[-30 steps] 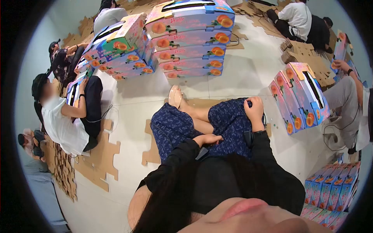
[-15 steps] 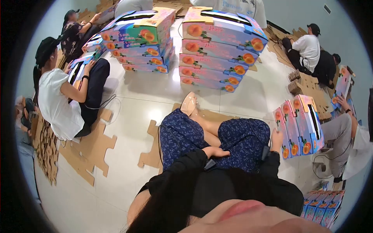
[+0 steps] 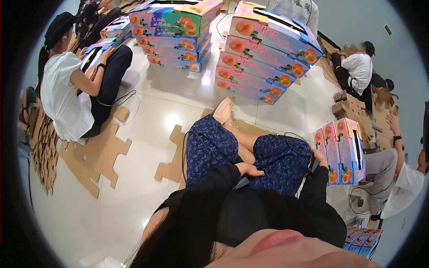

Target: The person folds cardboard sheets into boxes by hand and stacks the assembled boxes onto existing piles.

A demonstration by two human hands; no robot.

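My left hand (image 3: pixel 250 169) lies on my lap over the dark blue patterned trousers (image 3: pixel 278 163), fingers stretched out and nothing in them. Beside my right knee is my right hand (image 3: pixel 319 158), right at the near edge of a row of peach-printed cardboard boxes (image 3: pixel 331 149) standing on end; its fingers are mostly hidden, and I cannot tell whether they grip a box. Each wrist carries a small dark device with a cable. Flat brown cardboard (image 3: pixel 203 117) lies beneath my crossed legs.
Two stacks of printed boxes, the left stack (image 3: pixel 172 44) and the right stack (image 3: pixel 263 53), stand ahead. To the left a seated person (image 3: pixel 67 98) handles a box beside cut cardboard (image 3: pixel 96 154). At right, another person (image 3: pixel 393 165) sits near brown cardboard sheets (image 3: pixel 384 118).
The view has shifted, so the stacks appear higher and further right. At right, the other person's hand is raised by brown cardboard where a printed panel was. My hands stay almost in place.
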